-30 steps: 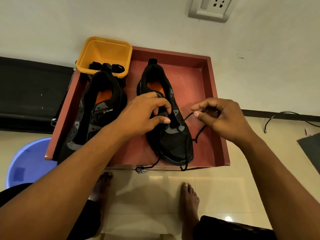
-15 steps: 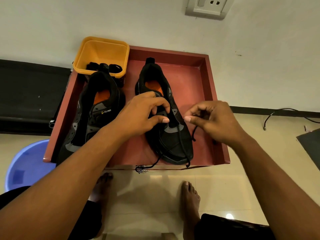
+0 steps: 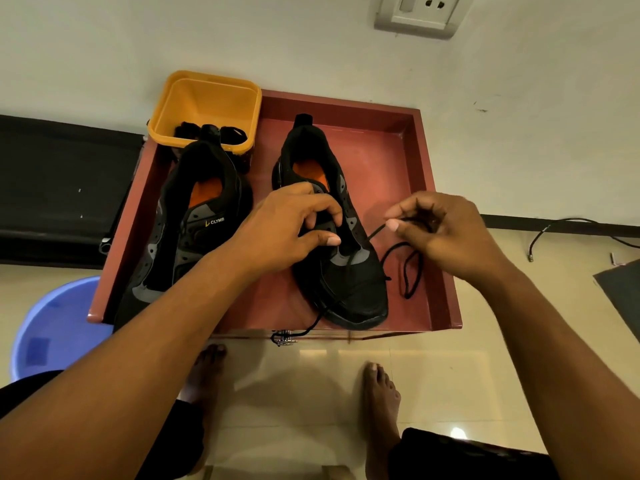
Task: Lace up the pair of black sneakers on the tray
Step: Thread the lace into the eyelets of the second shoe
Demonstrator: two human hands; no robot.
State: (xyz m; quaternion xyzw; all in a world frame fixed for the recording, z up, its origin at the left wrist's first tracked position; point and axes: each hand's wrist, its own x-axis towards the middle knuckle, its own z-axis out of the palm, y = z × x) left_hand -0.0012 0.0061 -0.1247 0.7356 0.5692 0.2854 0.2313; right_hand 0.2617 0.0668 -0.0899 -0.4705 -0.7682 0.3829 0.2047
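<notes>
Yellow "CLYMB" lettering (image 3: 217,221) on left sneaker (image 3: 183,230)

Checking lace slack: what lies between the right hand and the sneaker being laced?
In the head view, black lace runs from the pinching right hand to the right sneaker, over bare red tray floor; its slack loops beside the toe.

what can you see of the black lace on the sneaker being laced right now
The lace is a thin black cord, lying slack. The right hand pinches one end between thumb and forefinger. Below that it loops loosely on the tray floor beside the sneaker that the left hand grips. It crosses the sneaker's toe area, and its other end trails over the tray's near edge and hangs down.
</notes>
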